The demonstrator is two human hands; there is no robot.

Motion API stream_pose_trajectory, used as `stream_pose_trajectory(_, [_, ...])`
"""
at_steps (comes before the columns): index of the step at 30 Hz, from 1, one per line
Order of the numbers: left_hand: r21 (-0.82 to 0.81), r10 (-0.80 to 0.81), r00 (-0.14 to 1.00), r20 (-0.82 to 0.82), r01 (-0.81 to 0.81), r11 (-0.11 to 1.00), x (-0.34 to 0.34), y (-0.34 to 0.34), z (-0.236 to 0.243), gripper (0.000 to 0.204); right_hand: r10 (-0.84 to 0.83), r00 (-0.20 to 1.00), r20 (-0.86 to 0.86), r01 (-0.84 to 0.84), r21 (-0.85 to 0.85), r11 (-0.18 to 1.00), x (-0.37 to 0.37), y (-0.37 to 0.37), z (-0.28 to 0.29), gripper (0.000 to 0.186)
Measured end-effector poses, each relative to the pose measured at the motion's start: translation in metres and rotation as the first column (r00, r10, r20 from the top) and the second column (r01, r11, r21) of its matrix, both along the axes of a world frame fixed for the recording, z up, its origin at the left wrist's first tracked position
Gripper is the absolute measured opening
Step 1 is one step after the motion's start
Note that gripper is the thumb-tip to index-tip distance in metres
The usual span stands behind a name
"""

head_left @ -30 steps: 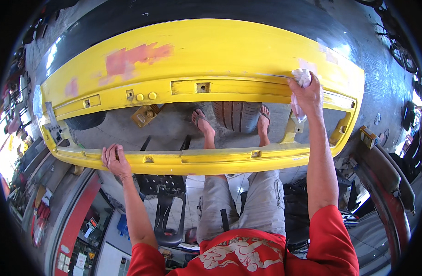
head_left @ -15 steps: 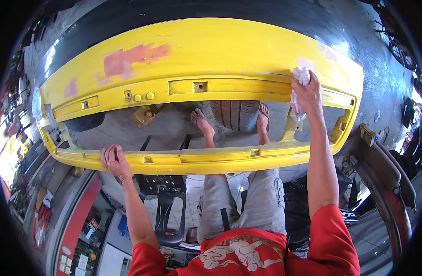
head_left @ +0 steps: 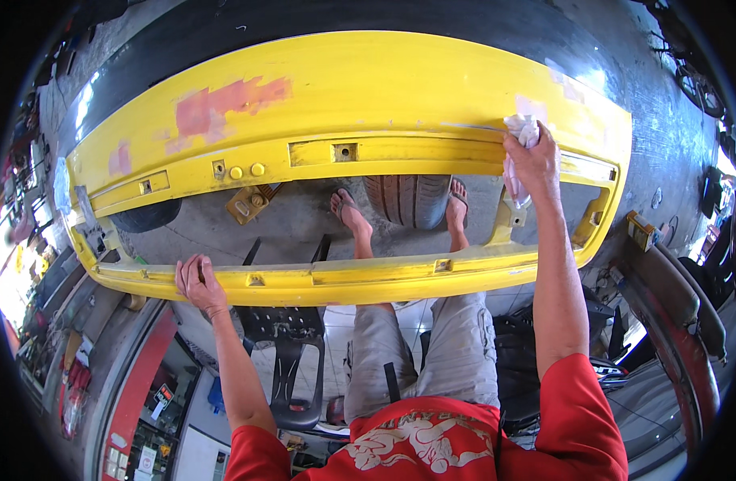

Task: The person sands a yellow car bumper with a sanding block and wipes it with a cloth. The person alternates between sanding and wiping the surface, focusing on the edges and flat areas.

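A large yellow car bumper (head_left: 384, 88) spans the view, marked with reddish and pale pink patches on its upper face. My left hand (head_left: 200, 284) is closed around its near lower bar at the left, with the fingers over the top edge. At the right, my right hand (head_left: 535, 164) grips a crumpled white cloth (head_left: 522, 128). The cloth lies against the ridge above the bumper's opening, and part of it hangs down below my fingers. Two round yellow plugs (head_left: 248, 171) sit left of centre, next to small square holes.
Through the opening show tyres (head_left: 408, 200), a small yellowish block-like object (head_left: 246, 205) on the floor and my sandalled feet. A dark plastic chair (head_left: 292, 361) stands below the bar. A yellow box (head_left: 640, 230) and loose panels (head_left: 677, 297) are at the right.
The bumper has shifted very slightly left. My right hand and the cloth have moved slightly left and up, while my left hand keeps its place on the lower bar.
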State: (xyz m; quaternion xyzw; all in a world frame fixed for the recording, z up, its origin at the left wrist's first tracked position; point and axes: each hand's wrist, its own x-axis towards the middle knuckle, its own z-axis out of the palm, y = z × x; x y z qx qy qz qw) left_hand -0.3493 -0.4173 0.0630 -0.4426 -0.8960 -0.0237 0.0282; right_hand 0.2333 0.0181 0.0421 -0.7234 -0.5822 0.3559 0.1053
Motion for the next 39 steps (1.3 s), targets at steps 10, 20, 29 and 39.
stream_pose_trajectory(10, [-0.012,0.012,1.0,0.013,-0.012,1.0,0.0,0.0,0.0,0.031,-0.037,0.998,-0.044,0.037,0.003,0.999,-0.003,-0.002,0.001,0.051])
stream_pose_trajectory(20, [-0.029,0.024,1.0,0.018,-0.024,0.999,-0.003,-0.001,-0.001,0.034,0.038,0.99,0.136,-0.05,0.087,0.995,-0.024,-0.003,0.021,0.067])
stream_pose_trajectory(29, [-0.047,0.046,0.999,0.013,-0.046,0.998,-0.002,0.0,0.0,0.035,-0.011,0.999,0.048,0.01,0.011,1.0,-0.014,0.001,0.01,0.065])
stream_pose_trajectory(39, [-0.036,0.033,0.999,0.019,-0.033,0.999,-0.003,-0.002,0.0,0.033,0.07,0.993,0.099,-0.078,0.075,0.994,-0.02,0.0,0.017,0.065])
